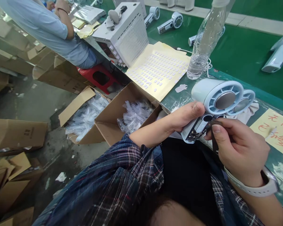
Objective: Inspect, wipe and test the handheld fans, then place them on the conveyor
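My left hand (188, 114) is wrapped round a light-blue handheld fan (202, 91), its round head turned up and its handle pointing down towards my lap. The handle's side is uncovered, so a circuit board (192, 134) and a pale cylindrical part show inside. Close against the handle, my right hand (240, 147) pinches a small dark flat piece (215, 136) between thumb and fingers; its kind cannot be made out. Just behind the held fan, a second light-blue fan head (244, 102) rests on the green table.
A yellow sheet of white stickers (160, 69) lies beside a clear plastic bottle (198, 53) and a white boxed instrument (122, 34). Cartons (103, 128) of clear plastic parts stand at my left. More fans (171, 23) lie farther back. A co-worker (61, 34) sits on a red stool (99, 77).
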{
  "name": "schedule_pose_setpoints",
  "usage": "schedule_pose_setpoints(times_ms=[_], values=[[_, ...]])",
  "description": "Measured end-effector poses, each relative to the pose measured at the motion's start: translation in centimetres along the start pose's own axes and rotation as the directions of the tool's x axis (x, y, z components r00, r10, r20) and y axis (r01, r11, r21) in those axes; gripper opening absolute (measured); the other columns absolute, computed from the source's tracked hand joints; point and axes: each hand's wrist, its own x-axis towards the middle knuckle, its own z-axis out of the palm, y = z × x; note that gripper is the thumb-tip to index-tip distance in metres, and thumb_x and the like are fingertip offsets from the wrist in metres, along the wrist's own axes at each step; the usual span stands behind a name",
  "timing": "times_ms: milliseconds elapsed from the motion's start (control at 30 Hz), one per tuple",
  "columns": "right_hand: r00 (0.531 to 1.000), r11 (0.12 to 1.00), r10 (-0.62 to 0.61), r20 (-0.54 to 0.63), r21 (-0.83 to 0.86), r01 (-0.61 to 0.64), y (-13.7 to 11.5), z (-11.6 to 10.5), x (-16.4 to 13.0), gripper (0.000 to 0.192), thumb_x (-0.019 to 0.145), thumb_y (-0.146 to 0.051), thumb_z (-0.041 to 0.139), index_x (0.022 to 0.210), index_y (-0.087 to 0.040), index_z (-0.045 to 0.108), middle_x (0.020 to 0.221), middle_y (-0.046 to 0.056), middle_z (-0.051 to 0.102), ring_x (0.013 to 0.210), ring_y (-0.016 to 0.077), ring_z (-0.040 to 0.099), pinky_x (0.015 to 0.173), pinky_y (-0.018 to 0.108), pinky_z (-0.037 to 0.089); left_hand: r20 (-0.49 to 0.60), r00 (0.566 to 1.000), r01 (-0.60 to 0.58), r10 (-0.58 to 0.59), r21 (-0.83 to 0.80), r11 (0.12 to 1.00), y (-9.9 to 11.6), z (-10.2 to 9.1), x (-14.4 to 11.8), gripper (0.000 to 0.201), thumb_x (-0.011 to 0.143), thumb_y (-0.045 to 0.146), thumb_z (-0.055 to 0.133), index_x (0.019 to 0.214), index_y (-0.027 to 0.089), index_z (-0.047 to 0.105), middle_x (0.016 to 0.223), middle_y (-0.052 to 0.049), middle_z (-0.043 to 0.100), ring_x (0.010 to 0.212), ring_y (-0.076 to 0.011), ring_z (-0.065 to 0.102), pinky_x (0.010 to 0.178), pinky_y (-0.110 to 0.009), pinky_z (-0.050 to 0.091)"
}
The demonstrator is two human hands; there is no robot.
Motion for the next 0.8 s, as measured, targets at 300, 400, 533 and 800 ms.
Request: schedule_pose_setpoints(times_ms=[300,400,533,800], values=[[0.996,0.982,-0.089,-0.002,-0.168,0.087,-0.8,0.2,-0.5,0.017,0.114,-0.029,0.061,0.105,-0.025,0.075,0.086,0.000,0.086,0.070,0.0197,0.082,0.065,0.031,0.058,-0.133,0.991,-0.008,0.006,-0.017,1.000,-0.2,0.3,0.0,0.090,0.064,0.107,0.074,0.083,0.019,0.067,0.075,-0.005,0.066,0.066,-0.0176,0.063,0.060,-0.033,0.052],[0.990,0.969,-0.142,0.020,-0.201,0.143,-1.0,0.3,-0.1,0.016,0.114,-0.025,0.059,0.105,-0.024,0.073,0.089,0.001,0.087,0.074,0.0203,0.083,0.067,0.031,0.058,-0.126,0.992,-0.037,0.026,-0.086,0.996,0.5,0.4,0.1,0.084,0.061,0.096,0.086,0.089,0.020,0.067,0.076,-0.001,0.065,0.066,-0.0155,0.063,0.063,-0.032,0.054],[0.988,0.966,-0.155,0.024,-0.208,0.156,-1.4,0.4,0.1,0.017,0.112,-0.024,0.059,0.102,-0.024,0.073,0.086,0.001,0.085,0.070,0.0198,0.081,0.064,0.031,0.056,-0.120,0.993,-0.021,0.002,-0.160,0.987,1.3,0.5,0.4,0.077,0.055,0.079,0.098,0.093,0.019,0.069,0.077,0.001,0.068,0.066,-0.0141,0.064,0.063,-0.029,0.055],[0.962,0.973,0.183,-0.201,-0.104,-0.206,3.2,0.1,2.5,0.025,0.107,-0.040,0.068,0.100,-0.021,0.084,0.074,0.004,0.078,0.066,0.0220,0.072,0.068,0.035,0.053,-0.108,0.990,-0.102,0.093,-0.088,0.991,2.6,-2.4,-1.2,0.071,0.066,0.085,0.089,0.074,0.019,0.064,0.076,-0.003,0.068,0.067,-0.0140,0.064,0.069,-0.031,0.055]])
